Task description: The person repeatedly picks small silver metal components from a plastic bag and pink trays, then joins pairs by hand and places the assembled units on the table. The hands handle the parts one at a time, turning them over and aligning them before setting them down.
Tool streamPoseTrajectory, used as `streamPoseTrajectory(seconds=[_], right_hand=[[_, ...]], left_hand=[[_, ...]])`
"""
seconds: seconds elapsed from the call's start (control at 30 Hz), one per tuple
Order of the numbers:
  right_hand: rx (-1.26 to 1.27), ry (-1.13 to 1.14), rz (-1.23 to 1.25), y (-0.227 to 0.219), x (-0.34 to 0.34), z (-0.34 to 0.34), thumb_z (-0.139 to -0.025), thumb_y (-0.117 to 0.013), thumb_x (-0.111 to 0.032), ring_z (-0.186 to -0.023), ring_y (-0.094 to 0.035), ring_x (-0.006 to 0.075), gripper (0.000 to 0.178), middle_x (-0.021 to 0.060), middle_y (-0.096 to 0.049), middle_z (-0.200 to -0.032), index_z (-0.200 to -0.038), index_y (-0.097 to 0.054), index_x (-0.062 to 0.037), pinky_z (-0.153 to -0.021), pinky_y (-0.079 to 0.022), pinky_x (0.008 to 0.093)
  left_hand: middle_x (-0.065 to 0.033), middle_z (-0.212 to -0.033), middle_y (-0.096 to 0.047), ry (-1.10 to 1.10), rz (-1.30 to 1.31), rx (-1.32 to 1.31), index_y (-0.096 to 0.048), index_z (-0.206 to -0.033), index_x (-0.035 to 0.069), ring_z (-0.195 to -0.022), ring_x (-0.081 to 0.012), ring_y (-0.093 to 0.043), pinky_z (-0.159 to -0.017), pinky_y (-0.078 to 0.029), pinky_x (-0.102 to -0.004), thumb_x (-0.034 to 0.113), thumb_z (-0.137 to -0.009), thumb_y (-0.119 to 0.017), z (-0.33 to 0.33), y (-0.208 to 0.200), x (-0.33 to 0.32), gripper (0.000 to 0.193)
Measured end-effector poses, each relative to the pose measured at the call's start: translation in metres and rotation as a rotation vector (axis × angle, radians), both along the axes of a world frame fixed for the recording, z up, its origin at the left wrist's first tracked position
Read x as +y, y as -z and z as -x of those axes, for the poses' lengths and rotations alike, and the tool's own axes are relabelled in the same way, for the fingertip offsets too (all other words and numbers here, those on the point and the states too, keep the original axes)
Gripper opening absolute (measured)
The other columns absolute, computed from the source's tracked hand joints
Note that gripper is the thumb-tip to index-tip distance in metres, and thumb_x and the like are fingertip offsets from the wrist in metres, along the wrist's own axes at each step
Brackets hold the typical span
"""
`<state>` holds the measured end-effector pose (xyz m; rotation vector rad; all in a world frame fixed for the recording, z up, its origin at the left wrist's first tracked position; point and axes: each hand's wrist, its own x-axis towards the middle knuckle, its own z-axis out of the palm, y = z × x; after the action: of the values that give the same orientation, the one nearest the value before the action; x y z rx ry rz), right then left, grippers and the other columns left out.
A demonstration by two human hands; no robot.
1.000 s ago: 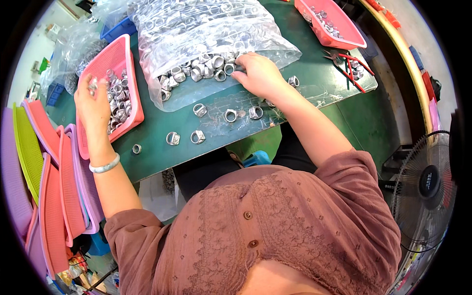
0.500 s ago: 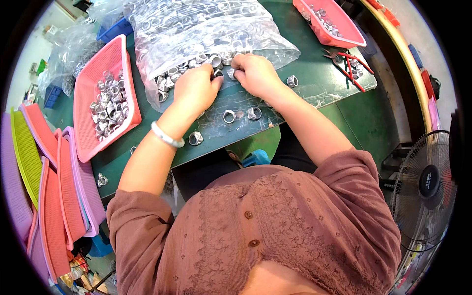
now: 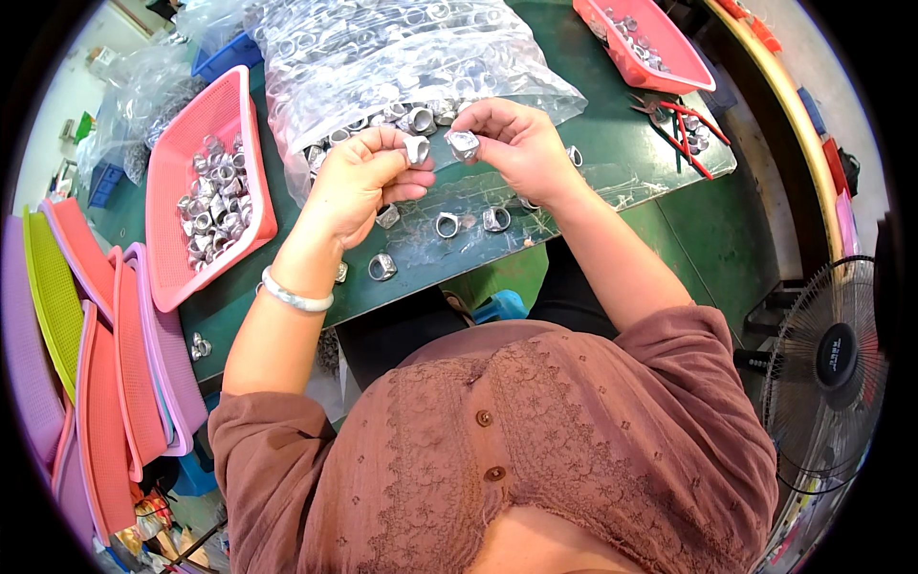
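My left hand (image 3: 368, 177) pinches a silvery metal ring (image 3: 417, 149) between thumb and fingers. A second ring with a broad, flat top (image 3: 463, 144) is gripped by the fingertips of my right hand (image 3: 516, 143). The two rings are held close together, apart from each other, in front of the mouth of a large clear plastic bag (image 3: 402, 67) full of similar rings. Loose rings lie on the green table below my hands, among them one ring (image 3: 447, 225), another (image 3: 496, 219) and one nearer the edge (image 3: 382, 267).
A pink basket (image 3: 158, 220) of rings stands to the left, another pink basket (image 3: 684, 81) at the far right. Red-handled pliers (image 3: 684, 143) lie on the table's right corner. Stacked coloured baskets (image 3: 105, 364) are at lower left; a black fan (image 3: 832, 354) stands at right.
Both hands have lifted back from the bag's mouth, each now showing a ring at its fingertips. My left forearm has shifted left and nearer to me.
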<state>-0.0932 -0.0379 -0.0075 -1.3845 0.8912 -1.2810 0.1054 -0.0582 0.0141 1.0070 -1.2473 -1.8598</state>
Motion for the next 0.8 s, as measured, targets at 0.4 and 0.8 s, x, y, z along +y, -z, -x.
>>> streamPoseTrajectory(seconds=[0.4,0.8], right_hand=[[-0.143,-0.044,0.09,-0.009,0.019,-0.009,-0.08,-0.047,0.012,-0.08,-0.059,0.0098,0.018,0.0039,-0.06,-0.087,-0.092,-0.058,0.0024,-0.071,-0.048,0.0223],[-0.213,-0.054,0.175,-0.012,0.027,-0.012,-0.078,-0.05,0.012,-0.085,-0.059,0.0135,0.018,0.0077,-0.061,-0.091,-0.092,-0.058,0.003,-0.077,-0.048,0.0261]], left_hand=[[-0.013,-0.095,-0.061,0.154,-0.178,0.413,-0.053,-0.102,0.002,-0.075,-0.0139,-0.063,-0.064,-0.053,-0.0193,0.002,-0.086,-0.053,-0.007,0.002,0.015,0.017],[-0.0075,-0.095,-0.06,0.137,-0.053,0.477,-0.055,-0.099,0.003,-0.085,-0.0157,-0.06,-0.073,-0.049,-0.0246,-0.002,-0.084,-0.052,-0.004,0.001,0.03,0.016]])
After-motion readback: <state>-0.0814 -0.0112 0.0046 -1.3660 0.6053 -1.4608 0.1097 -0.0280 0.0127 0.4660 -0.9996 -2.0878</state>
